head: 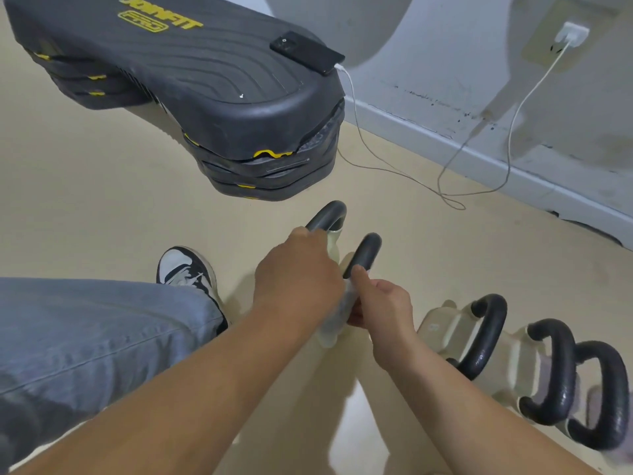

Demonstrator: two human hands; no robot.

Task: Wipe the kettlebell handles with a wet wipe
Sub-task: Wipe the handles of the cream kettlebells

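- Nearest the head camera, the left forearm (pixel 191 389) and the right forearm (pixel 445 399), both bare, reached up from the bottom edge and drew together toward the middle.
- A leg in blue jeans (pixel 85 337) lay bent across the lower left, and past its cuff showed a black-and-white shoe (pixel 186 269) on the beige floor (pixel 102 186).
- The left hand (pixel 298 272) showed only its back. Its fingers curled down over the near end of the far handle (pixel 327 212), a dark loop on a pale kettlebell, though the grip itself was hidden.
- The right hand (pixel 387 303) pinched the wet wipe (pixel 339 313), a pale, see-through sheet bunched round the lower part of the near handle (pixel 368 248). Its thumb (pixel 359 274) lay along that handle and its fingers curled underneath.
- The wipe sat between the two hands, touching both.
- To the right, a row of three more kettlebells (pixel 455 334) stood close together on the floor, with cream bodies and dark, shiny looped handles.
- Farther back, a black step platform (pixel 191 70) with yellow lettering sat on stacked risers.
- A dark phone (pixel 306 51) lay on the platform's right end.
- A white cable (pixel 354 108) ran from the phone down to the floor, looped there, and rose to a white charger (pixel 572 32) plugged into the scuffed grey wall (pixel 462 63).
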